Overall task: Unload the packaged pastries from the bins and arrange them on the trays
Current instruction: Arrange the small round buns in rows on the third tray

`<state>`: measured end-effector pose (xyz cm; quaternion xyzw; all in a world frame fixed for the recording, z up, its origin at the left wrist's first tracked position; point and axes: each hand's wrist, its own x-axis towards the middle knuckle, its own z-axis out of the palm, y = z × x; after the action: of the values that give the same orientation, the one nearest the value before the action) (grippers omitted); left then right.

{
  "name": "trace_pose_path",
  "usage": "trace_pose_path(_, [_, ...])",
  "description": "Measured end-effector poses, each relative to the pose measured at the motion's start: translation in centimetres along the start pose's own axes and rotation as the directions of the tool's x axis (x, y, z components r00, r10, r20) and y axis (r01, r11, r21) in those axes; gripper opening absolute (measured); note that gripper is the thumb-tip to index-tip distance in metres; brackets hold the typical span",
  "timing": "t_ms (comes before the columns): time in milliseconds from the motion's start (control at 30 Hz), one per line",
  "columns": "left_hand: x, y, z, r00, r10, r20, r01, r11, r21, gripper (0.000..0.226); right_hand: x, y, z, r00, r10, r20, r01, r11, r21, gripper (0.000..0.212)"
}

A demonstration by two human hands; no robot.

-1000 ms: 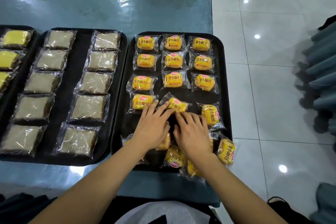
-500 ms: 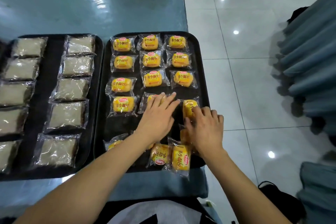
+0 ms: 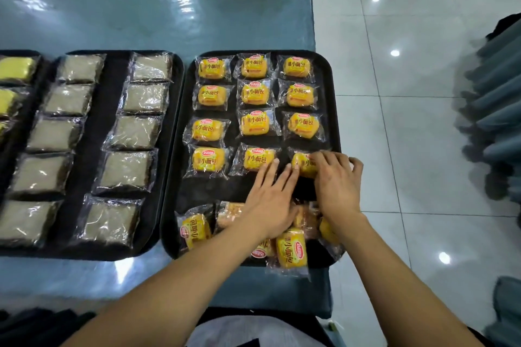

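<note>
**Fourth row closing; loose heap unsecured**

Landmark: my black plastic tray (image 3: 332,110). Left hand (image 3: 270,200) flat, open, at its middle. Right hand (image 3: 337,186) pinches the yellow wrapped bun (image 3: 301,163) at its right rim. Risk: my wrists could sweep the heaped yellow packets (image 3: 290,251) off its near edge.

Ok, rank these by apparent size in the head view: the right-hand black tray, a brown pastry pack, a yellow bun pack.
1. Right-hand black tray, clearly largest.
2. Brown pastry pack.
3. Yellow bun pack, smallest; it lies at similar depth, so this holds.
</note>
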<state>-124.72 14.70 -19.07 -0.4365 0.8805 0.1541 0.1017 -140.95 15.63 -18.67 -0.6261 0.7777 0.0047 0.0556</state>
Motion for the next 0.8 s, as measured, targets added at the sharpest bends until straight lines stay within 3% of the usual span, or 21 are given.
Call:
trace_pose_path(233, [0.7, 0.1, -0.6, 0.997, -0.035, 0.069, 0.034, 0.999, 0.002, 0.072, 0.7, 0.0, -0.2, 1.0, 0.011, 0.022, -0.012, 0.999, 0.043, 0.046])
trace_pose_path(367, [-2.5, -0.5, -1.6, 0.996, -0.045, -0.081, 0.037, 0.995, -0.098, 0.066, -0.7, -1.2, -0.9, 0.999, -0.006, -0.04, 0.012, 0.988, 0.157, 0.048])
trace_pose_path(533, [-12.0, -4.6, 0.1, 0.939, -0.267, -0.215, 0.226, 0.954, -0.198, 0.061, -4.7, -7.1, -1.9, 0.979, -0.202, -0.04, 0.205, 0.946, 0.251, 0.046])
trace_pose_path(633, [-17.8, -7.9, 2.8, 0.878, -0.431, -0.211, 0.379, 0.892, -0.245, 0.062, -6.9, -10.8, -1.0, 0.932, -0.363, 0.003, 0.349, 0.899, 0.264, 0.046])
trace_pose_path(800, [-22.3, -9.1, 5.7, 0.887, -0.449, -0.107, 0.405, 0.869, -0.284, 0.055, -8.9, -14.5, 0.1, 0.879, -0.476, -0.02, 0.466, 0.849, 0.25, 0.032])
